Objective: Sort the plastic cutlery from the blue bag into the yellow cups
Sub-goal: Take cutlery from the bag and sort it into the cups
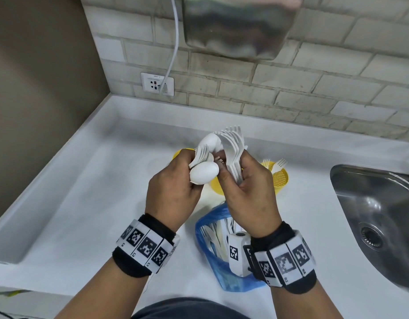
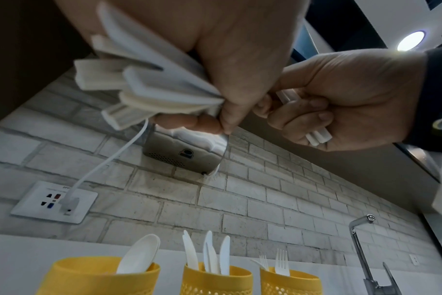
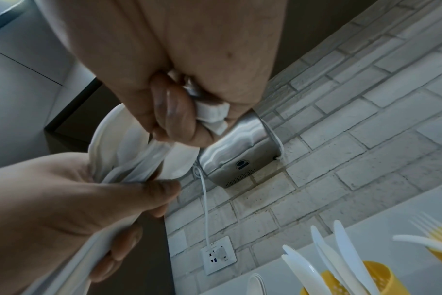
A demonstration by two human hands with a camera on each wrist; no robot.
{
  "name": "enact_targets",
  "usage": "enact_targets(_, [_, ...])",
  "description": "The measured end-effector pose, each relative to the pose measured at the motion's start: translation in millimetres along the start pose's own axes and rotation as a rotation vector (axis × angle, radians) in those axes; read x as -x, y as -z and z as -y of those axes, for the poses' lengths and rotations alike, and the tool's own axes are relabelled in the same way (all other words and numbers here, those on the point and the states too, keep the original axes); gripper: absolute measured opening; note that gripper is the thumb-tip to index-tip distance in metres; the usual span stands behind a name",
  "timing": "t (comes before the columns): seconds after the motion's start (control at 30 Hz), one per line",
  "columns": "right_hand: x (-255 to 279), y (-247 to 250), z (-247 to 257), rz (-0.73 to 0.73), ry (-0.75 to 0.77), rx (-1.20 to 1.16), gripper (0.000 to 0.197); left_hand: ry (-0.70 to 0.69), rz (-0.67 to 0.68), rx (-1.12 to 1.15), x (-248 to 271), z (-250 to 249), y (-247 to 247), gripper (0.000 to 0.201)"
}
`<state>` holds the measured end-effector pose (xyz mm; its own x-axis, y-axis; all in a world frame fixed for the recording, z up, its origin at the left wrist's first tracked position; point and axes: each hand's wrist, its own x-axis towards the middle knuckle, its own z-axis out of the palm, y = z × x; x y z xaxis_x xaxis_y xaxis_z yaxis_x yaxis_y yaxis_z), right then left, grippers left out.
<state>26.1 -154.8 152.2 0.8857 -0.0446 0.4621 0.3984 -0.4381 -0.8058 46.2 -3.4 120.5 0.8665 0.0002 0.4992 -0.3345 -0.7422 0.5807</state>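
Roughly midway, I'd judge: my left hand is curled round a mixed bunch of white plastic spoons and forks, and my right hand clamps a fanned stack of white plastic forks, both raised above the white countertop with the two bunches touching between my hands. Nearest me, below my right wrist, the crumpled blue plastic bag lies open on the counter with more white cutlery inside, so that is left too. Beyond my hands stand the three yellow perforated plastic cups: the left one holds a spoon, the middle one knives, the right one forks, so sorting has started. What I hold is not yet dropped in. In the head view my hands cover most of the cups, which may make aiming awkward. To the right sits the steel sink, a drop risk. Further back are the pale brick wall, a white wall socket with a white cable, and a silvery wall-mounted box.
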Motion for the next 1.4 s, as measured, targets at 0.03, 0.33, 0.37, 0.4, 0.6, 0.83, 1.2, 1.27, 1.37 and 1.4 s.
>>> enact_targets(0.03, [0.3, -0.5, -0.7, -0.02, 0.003, 0.015, 0.028, 0.007, -0.002, -0.006, -0.1, -0.5, 0.5, 0.043])
enact_targets(0.33, [-5.1, 7.7, 2.4, -0.276, -0.078, -0.118, 0.005, 0.037, 0.032, 0.01, -0.1, 6.7, -0.3, 0.04])
enact_targets(0.37, [-5.6, 7.2, 3.0, -0.261, -0.107, -0.176, 0.003, 0.038, 0.038, 0.02, -0.2, 6.3, -0.4, 0.041])
enact_targets(0.4, [-5.2, 6.0, 3.3, -0.241, -0.146, -0.247, 0.004, 0.039, 0.043, 0.032, -0.2, 5.5, -0.4, 0.041])
enact_targets(0.6, [0.9, -8.9, 3.7, -0.101, -0.349, -0.628, 0.026, 0.037, 0.051, 0.08, -1.2, 0.3, -0.2, 0.038])
enact_targets(0.83, [2.2, -15.0, 12.3, -0.043, -0.531, -1.017, 0.014, 0.041, 0.07, 0.099, 2.1, -3.6, -0.1, 0.037])
enact_targets(1.2, [1.8, -17.9, 5.7, -0.184, -0.545, -1.019, 0.016, 0.15, 0.026, 0.25, -0.6, -12.0, 4.5, 0.038])
enact_targets(1.27, [1.4, -20.0, 3.3, -0.123, -0.533, -0.927, 0.019, 0.148, 0.041, 0.25, -0.1, -13.5, 3.4, 0.037])
enact_targets(1.37, [0.5, -24.1, 2.8, -0.124, -0.488, -0.842, 0.024, 0.11, 0.065, 0.214, 1.9, -15.5, 0.3, 0.036])
enact_targets(1.4, [0.1, -24.2, 3.0, -0.138, -0.478, -0.833, 0.021, 0.098, 0.072, 0.205, 2.6, -16.1, -0.5, 0.036])
